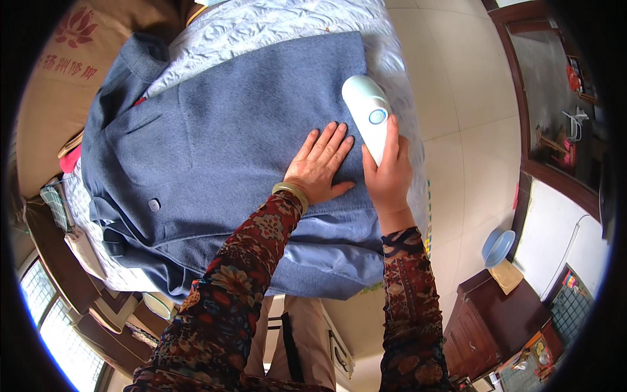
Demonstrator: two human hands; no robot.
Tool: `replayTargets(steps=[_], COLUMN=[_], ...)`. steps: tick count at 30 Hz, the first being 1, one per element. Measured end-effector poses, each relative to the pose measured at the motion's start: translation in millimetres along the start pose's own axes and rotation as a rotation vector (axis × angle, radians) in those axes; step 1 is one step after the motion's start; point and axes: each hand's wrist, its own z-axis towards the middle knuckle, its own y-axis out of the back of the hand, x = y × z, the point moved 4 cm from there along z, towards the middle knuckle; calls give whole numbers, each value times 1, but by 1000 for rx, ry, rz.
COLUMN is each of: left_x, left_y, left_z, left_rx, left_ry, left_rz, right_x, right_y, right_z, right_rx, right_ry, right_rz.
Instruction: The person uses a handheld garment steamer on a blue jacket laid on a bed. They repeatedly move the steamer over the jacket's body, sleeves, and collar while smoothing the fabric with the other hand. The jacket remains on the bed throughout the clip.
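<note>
A blue-grey wool coat (235, 117) lies spread on a bed with a white quilted cover (274, 24). My left hand (321, 164) rests palm down on the cloth, fingers slightly apart, with a pale green bangle (292, 192) at the wrist. To its right, my right hand (389, 171) grips the handle of a white handheld fabric shaver (368, 110), whose round button is lit blue. The shaver's wide head is at the coat's right edge; its underside is hidden. A button (154, 205) shows at the coat's lower left, and light blue lining (338, 245) shows along the near side.
Brown cloth (39, 122) with a printed lotus hangs over the far left. Tiled floor (441, 98) runs along the bed's right side. Further right stand a dark wooden cabinet (509, 313), a blue plastic basin (498, 249) and a brown-framed doorway (524, 98).
</note>
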Motion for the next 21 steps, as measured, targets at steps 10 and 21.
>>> replayTargets(steps=[10, 21], left_x=[3, 6], left_y=[-3, -3], left_z=[-1, -4], left_rx=[-65, -30], left_ry=[-29, -17], left_rz=[-59, -46], right_x=[19, 25], right_y=[-16, -22], right_z=[53, 42], right_rx=[95, 77], right_ry=[-138, -95], right_rz=[-178, -125])
